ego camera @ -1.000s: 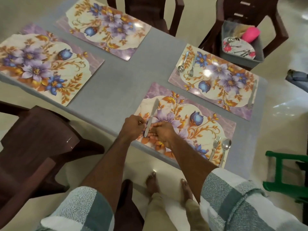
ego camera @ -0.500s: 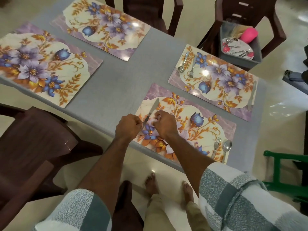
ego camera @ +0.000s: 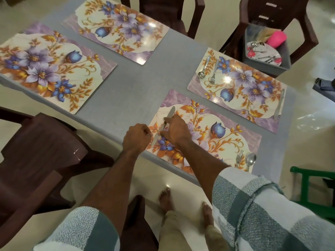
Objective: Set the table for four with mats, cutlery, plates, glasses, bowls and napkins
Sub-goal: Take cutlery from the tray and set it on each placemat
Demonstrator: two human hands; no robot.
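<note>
On the grey desk (ego camera: 130, 91) four floral mats are laid. Going from left to right: the far-left mat (ego camera: 49, 67) and the upper-middle mat (ego camera: 116, 28) carry nothing. The near mat (ego camera: 204, 134) holds a knife (ego camera: 167, 120) along its left edge and a fork (ego camera: 239, 156) with a spoon (ego camera: 251, 159) at its right edge. The far-right mat (ego camera: 241, 84) holds a spoon and fork pair (ego camera: 208, 67) at its left and what appears to be a second knife (ego camera: 278, 104) at its right edge, though glare makes that uncertain.

The left hand (ego camera: 136, 137) is closed in a loose fist just beside the near mat's left edge, holding nothing that can be seen. The right hand (ego camera: 175, 130) has its fingers spread, the forefinger and thumb touching the knife's handle as if straightening it; the knife lies flat on the mat.

Assessment: mats complete; cutlery done for two of four places. Two cutlery sets, all plates, glasses, bowls and napkins remain outstanding.

Supplies sit in a grey bin (ego camera: 286, 57) on the brown chair (ego camera: 299, 19) at far right: a patterned plate (ego camera: 262, 51) with cutlery on it and a pink cup (ego camera: 276, 39). Further brown chairs stand at the left and far side. The floor is pale, glossy tile; a green frame (ego camera: 308, 185) stands at the right edge.
</note>
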